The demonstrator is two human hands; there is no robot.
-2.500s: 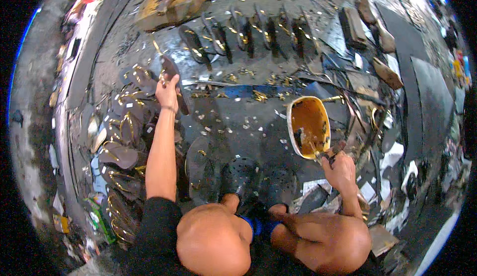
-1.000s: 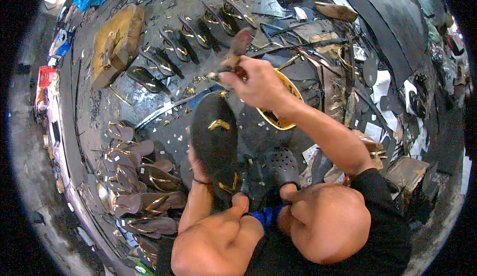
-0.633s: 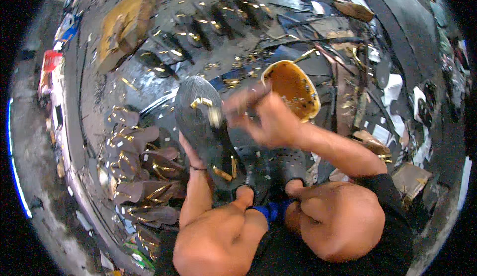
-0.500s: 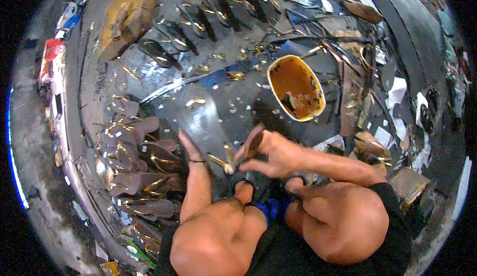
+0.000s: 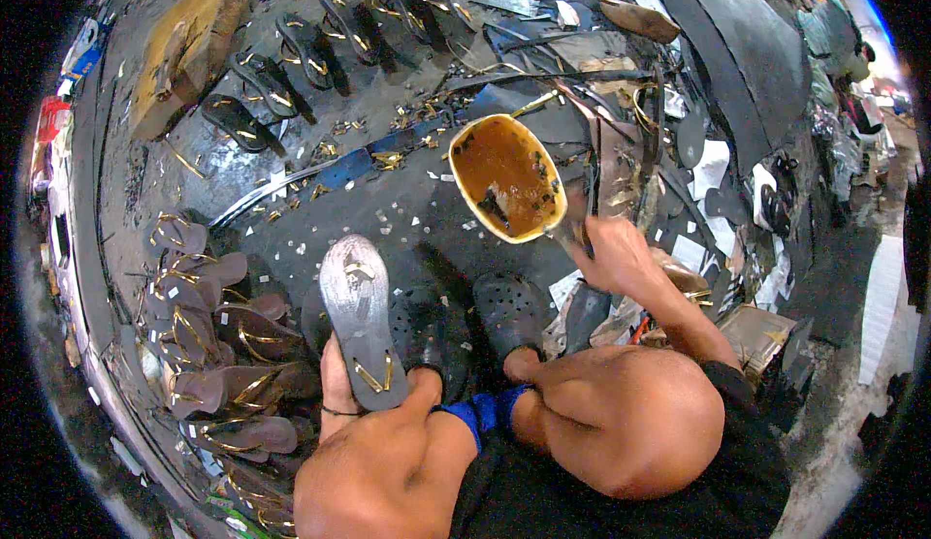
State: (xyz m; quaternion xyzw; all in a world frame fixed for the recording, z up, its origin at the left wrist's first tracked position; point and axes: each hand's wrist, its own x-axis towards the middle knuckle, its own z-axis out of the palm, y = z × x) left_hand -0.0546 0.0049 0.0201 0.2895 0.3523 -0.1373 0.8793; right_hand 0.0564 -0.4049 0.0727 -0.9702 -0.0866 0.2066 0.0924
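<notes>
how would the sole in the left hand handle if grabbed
The sole would probably feel light, since the left hand seems to hold it alone. Its far part has a wet-looking sheen, so gripping there may be slippery or tacky. Its long, flat face suggests it wouldn't roll.

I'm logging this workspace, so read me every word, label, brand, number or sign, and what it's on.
No text can be read.
Red package, left edge: too small and blurred.
White paper, right side: any print too small.
Sandal in the left hand: no readable marking.
</notes>
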